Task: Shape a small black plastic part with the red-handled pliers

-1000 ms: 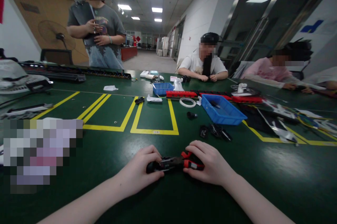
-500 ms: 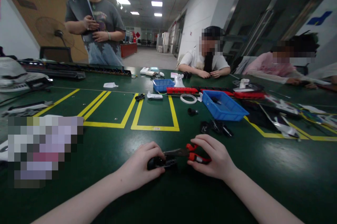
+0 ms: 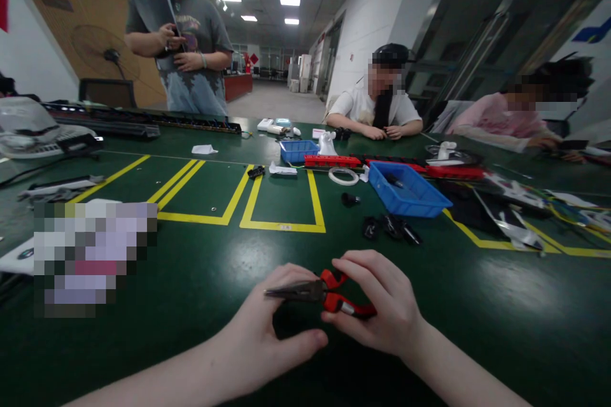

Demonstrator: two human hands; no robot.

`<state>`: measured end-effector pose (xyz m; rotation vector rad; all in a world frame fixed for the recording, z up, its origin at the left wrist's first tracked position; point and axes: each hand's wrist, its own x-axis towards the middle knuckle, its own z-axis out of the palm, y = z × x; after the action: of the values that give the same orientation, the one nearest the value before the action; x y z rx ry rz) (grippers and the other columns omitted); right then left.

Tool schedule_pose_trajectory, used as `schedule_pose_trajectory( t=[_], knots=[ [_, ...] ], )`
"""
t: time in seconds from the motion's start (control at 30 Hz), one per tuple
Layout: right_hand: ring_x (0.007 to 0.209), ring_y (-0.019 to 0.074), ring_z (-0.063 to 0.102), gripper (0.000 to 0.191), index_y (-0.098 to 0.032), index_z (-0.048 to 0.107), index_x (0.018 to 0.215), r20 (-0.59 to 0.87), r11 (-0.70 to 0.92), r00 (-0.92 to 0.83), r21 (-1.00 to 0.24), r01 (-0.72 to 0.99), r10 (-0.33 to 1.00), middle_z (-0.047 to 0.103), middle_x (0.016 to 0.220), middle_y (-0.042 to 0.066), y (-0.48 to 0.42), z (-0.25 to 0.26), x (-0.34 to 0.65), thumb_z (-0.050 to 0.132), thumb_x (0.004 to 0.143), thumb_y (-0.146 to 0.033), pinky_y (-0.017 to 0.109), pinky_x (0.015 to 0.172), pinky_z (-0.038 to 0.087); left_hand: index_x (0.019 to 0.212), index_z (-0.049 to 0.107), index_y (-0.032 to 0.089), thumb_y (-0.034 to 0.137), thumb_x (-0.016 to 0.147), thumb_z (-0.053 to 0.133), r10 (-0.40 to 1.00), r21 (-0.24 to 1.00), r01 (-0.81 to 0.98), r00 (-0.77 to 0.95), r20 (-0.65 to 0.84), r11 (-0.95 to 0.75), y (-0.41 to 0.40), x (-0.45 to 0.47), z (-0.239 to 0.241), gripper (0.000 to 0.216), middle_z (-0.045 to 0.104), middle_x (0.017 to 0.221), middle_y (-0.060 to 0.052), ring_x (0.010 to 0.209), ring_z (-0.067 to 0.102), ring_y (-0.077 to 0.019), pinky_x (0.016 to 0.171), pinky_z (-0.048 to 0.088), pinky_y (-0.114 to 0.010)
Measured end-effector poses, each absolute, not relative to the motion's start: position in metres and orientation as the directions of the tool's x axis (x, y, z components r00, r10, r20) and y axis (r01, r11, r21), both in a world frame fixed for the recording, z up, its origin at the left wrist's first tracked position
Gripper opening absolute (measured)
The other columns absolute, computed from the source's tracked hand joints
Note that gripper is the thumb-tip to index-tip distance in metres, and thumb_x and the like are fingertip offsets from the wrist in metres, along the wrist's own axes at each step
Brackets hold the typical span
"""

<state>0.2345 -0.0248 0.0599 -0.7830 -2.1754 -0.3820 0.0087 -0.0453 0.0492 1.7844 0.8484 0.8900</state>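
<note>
Red-handled long-nose pliers (image 3: 305, 291) are gripped in my right hand (image 3: 382, 302), with their jaws pointing left and looking closed. My left hand (image 3: 258, 324) is spread open, its thumb stretched to the right below the jaws. The pliers' jaws cross in front of my left fingers and partly hide them. I see no black part between thumb and fingers now; whether one lies behind the jaws, I cannot tell. Several black pieces (image 3: 391, 228) lie on the green table (image 3: 200, 305) beyond my right hand, below a blue bin (image 3: 410, 197).
A smaller blue bin (image 3: 298, 152) and red strips (image 3: 331, 162) stand farther back. Cables and papers (image 3: 510, 216) crowd the right side. A blurred-out item (image 3: 105, 248) lies on the left. One person (image 3: 191, 44) stands opposite; two others (image 3: 377, 101) sit at the table.
My left hand has opened from its grip on a black part, which no longer shows. The pliers and my right hand have moved slightly left and down. The view has shifted a little.
</note>
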Motion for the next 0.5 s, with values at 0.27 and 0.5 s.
schedule_pose_trajectory(
  t=[0.27, 0.5],
  knots=[
    [0.084, 0.022, 0.063, 0.035, -0.011, 0.061, 0.112, 0.723, 0.763, -0.563, 0.078, 0.642, 0.399, 0.069, 0.096, 0.013, -0.061, 0.075, 0.197, 0.057, 0.089, -0.037, 0.034, 0.067, 0.048, 0.106, 0.071, 0.017, 0.043, 0.079, 0.074, 0.913, 0.917, -0.325, 0.399, -0.089, 0.231, -0.084, 0.033, 0.044, 0.038, 0.072, 0.108, -0.01, 0.107, 0.064, -0.0295, 0.098, 0.051, -0.044],
    [0.101, 0.0233, 0.062, 0.034, -0.012, 0.063, 0.118, 0.705, 0.748, -0.597, 0.142, 0.648, 0.383, 0.071, 0.107, 0.01, -0.081, 0.066, 0.191, 0.059, 0.088, -0.028, 0.036, 0.086, 0.046, 0.088, 0.072, 0.014, 0.031, 0.075, 0.073, 0.941, 0.9, -0.337, 0.285, -0.181, 0.275, -0.087, 0.034, 0.032, 0.021, 0.073, 0.094, -0.007, 0.095, 0.065, -0.0256, 0.092, 0.053, -0.039]
  ],
)
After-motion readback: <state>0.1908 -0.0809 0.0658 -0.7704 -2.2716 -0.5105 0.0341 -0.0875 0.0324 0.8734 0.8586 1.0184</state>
